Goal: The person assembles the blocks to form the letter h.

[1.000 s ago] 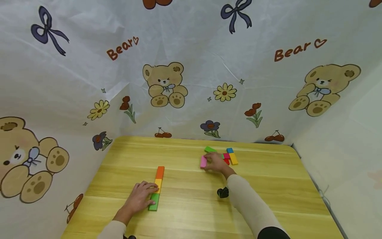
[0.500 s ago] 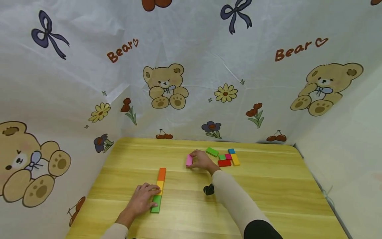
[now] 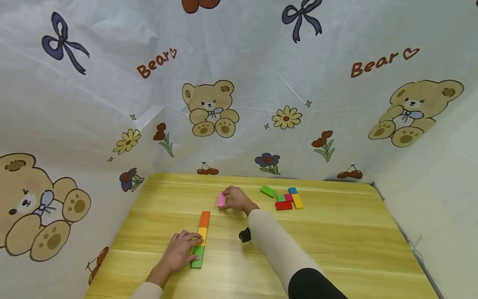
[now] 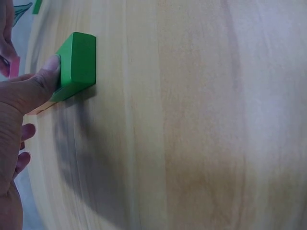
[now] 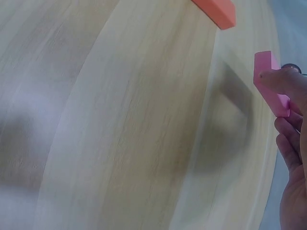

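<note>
Orange, yellow and green blocks lie end to end in a row on the table. My left hand rests on this row, fingers on the yellow block and thumb against the green one. In the left wrist view that thumb touches the green block. Beyond the row, my right hand pinches a pink block. The right wrist view shows the pink block between thumb and fingers, above a shadow on the table, with the orange block's end nearby.
To the right on the wooden table lie a separate green block and a cluster of touching blocks: red, small green, magenta, blue and yellow. Bear-printed cloth borders the table's back.
My right hand has carried the pink block leftward, away from the cluster and closer to the row. My left hand has stayed on the row.
</note>
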`<state>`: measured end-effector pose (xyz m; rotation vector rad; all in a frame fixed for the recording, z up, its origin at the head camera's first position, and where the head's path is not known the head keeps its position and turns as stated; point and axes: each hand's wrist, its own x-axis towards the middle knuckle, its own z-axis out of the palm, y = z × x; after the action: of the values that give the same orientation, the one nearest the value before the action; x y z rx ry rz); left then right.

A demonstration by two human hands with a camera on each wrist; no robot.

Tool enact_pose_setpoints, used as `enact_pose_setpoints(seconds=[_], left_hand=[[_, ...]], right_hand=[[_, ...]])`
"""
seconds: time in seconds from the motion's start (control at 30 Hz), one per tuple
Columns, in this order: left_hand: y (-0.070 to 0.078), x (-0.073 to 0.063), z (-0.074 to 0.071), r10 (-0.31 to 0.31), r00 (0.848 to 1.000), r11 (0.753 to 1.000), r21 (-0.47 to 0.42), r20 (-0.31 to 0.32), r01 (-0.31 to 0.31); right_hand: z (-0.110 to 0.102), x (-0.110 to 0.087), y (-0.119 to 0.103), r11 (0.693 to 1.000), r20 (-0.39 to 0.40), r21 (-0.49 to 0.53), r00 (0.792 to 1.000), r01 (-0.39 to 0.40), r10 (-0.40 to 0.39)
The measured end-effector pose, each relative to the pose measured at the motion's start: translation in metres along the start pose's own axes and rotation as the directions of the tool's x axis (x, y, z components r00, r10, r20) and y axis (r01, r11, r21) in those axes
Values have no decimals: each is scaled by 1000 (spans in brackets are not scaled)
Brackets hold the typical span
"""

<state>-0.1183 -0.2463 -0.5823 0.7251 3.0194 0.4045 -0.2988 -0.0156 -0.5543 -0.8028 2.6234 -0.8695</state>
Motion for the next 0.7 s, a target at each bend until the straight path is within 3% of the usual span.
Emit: enact_pose_setpoints(seconds=[0.33, 0.7], left_hand=[[0, 0, -1, -12, 1000, 1000, -21, 9, 12], [0, 1, -2, -4, 1000, 1000, -18, 12, 5]], right_hand=[[16, 19, -20, 999, 56, -38, 998, 4, -2], [36, 28, -28, 997, 49, -68, 998, -34, 38]])
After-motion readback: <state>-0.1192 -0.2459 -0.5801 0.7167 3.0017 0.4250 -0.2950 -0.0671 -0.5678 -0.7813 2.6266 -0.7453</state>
